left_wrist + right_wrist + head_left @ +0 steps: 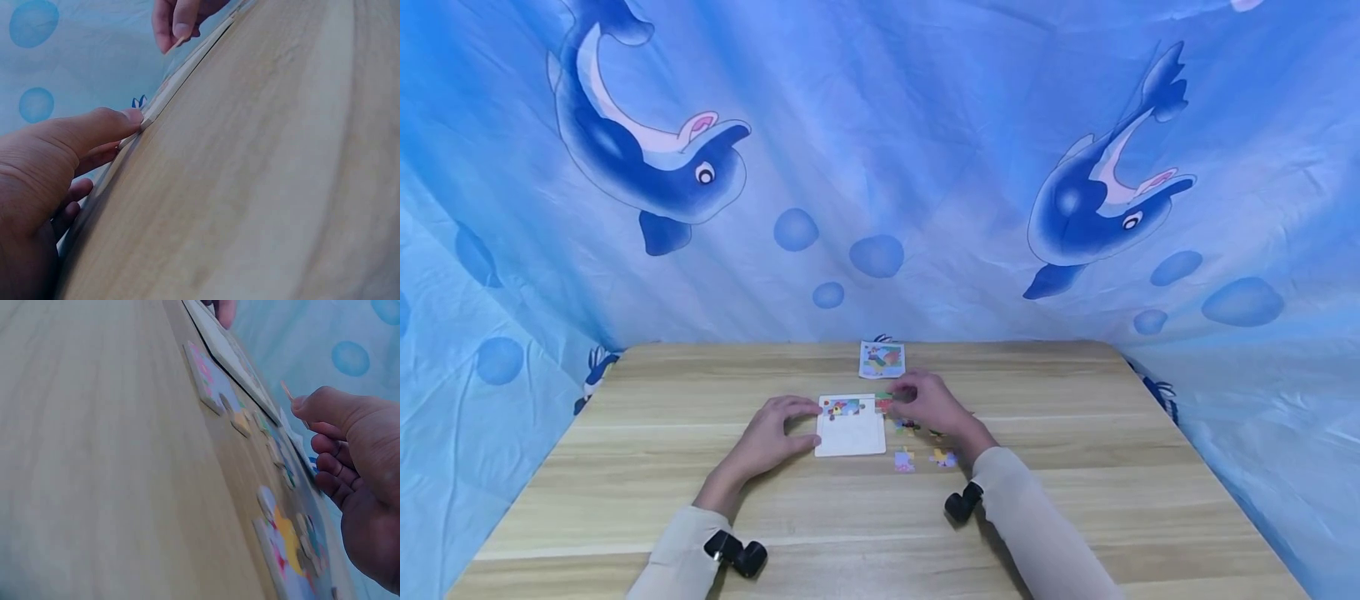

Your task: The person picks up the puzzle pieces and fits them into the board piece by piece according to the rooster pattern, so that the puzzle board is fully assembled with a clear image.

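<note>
A white puzzle tray lies flat on the table, with joined colourful pieces along its upper left part. My left hand touches the tray's left side, thumb and forefinger spread apart; in the left wrist view the thumb rests at the tray edge. Between thumb and forefinger, my right hand pinches a red and green puzzle piece over the tray's upper right corner. Seen from the right wrist, that piece is tilted, edge-on, above the tray.
Several loose puzzle pieces, among them a purple one and a yellow one, lie right of the tray. A picture card lies behind it near the table's far edge. A blue dolphin-print curtain hangs behind the wooden table.
</note>
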Demonstrator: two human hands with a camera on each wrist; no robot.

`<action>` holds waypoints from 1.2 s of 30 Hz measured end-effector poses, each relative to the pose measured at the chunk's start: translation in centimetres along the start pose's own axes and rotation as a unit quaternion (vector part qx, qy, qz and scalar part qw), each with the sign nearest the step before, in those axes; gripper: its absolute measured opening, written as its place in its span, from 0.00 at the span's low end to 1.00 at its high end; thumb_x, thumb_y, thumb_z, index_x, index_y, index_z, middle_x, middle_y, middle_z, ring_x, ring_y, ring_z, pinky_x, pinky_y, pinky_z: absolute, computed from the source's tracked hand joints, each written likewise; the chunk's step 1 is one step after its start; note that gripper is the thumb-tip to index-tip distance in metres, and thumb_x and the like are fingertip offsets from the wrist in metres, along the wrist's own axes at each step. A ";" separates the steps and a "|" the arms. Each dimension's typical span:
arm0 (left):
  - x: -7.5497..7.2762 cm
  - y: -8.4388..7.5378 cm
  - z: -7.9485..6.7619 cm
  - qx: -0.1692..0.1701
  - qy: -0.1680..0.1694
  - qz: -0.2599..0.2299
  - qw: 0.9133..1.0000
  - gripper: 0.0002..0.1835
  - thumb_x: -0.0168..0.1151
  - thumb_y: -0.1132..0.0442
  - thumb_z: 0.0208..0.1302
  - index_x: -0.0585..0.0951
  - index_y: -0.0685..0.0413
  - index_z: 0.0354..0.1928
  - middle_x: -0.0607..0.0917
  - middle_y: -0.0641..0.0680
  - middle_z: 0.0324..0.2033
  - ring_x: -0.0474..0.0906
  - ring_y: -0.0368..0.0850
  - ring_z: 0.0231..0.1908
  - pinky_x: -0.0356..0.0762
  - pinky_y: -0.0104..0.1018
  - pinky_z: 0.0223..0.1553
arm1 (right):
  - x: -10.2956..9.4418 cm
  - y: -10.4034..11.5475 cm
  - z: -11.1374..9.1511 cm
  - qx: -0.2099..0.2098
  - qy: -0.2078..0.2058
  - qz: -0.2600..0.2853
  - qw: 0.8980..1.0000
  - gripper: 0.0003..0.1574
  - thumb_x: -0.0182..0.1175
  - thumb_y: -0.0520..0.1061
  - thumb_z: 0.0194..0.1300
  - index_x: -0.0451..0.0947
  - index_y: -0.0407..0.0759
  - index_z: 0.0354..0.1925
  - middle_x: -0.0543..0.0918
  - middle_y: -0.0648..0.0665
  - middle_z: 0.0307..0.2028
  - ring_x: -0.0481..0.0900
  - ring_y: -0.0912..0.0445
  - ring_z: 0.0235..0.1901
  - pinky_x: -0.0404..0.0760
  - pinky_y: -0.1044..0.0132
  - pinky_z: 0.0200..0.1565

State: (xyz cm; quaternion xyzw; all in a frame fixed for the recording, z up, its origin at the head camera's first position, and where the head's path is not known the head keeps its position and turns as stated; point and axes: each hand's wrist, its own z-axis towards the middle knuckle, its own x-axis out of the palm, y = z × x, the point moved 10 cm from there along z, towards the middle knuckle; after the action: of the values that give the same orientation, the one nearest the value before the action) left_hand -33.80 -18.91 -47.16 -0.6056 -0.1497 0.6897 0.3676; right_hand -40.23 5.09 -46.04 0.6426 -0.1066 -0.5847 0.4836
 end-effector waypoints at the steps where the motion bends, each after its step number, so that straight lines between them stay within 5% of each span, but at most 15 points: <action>1: -0.1 -0.1 0.0 0.004 -0.003 0.001 1.000 0.25 0.77 0.54 0.56 0.86 0.46 0.57 0.83 0.54 0.62 0.72 0.62 0.68 0.64 0.68 0.71 | 0.2 0.0 0.2 -0.001 0.003 0.000 1.000 0.16 0.71 0.47 0.65 0.87 0.45 0.51 0.83 0.48 0.48 0.81 0.57 0.46 0.84 0.61 0.50; 36: 0.1 0.0 0.0 -0.007 0.009 0.000 1.000 0.25 0.77 0.53 0.57 0.86 0.45 0.58 0.82 0.54 0.64 0.69 0.63 0.70 0.62 0.70 0.71 | 2.7 0.4 1.8 0.016 0.047 0.007 0.999 0.14 0.71 0.44 0.66 0.87 0.45 0.50 0.82 0.46 0.45 0.75 0.57 0.39 0.79 0.66 0.41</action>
State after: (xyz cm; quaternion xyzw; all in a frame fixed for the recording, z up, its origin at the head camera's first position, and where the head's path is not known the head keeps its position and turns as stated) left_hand -33.83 -18.85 -47.21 -0.6142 -0.1510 0.6835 0.3644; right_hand -40.80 2.10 -47.25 0.6762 -0.0973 -0.5485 0.4821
